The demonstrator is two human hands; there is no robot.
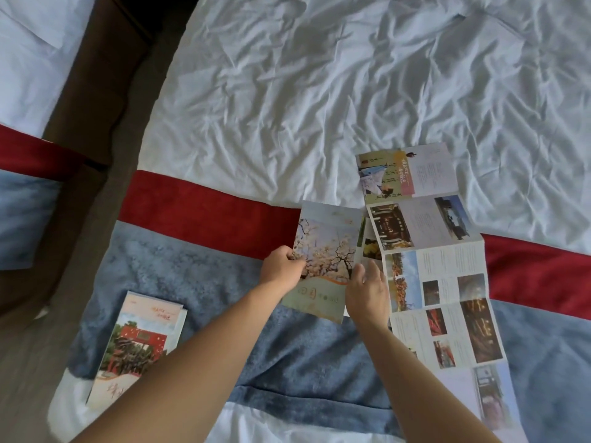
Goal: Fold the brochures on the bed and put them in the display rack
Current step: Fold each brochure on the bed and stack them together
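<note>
A folded brochure with a blossom-tree cover [326, 251] lies tilted over the red stripe and blue runner. My left hand [281, 270] grips its left edge. My right hand [367, 292] rests with fingers spread along its right edge. Just right of it, a long unfolded brochure [444, 282] with several photo panels stretches from the white sheet down across the runner. A stack of folded brochures with a red gate on the cover [140, 343] lies at the lower left of the bed. No display rack is in view.
The bed has a crumpled white sheet [319, 91] and a runner with a red stripe [204, 206] and blue plush [303, 353]. A brown floor gap [96, 123] separates it from a second bed [25, 75] on the left.
</note>
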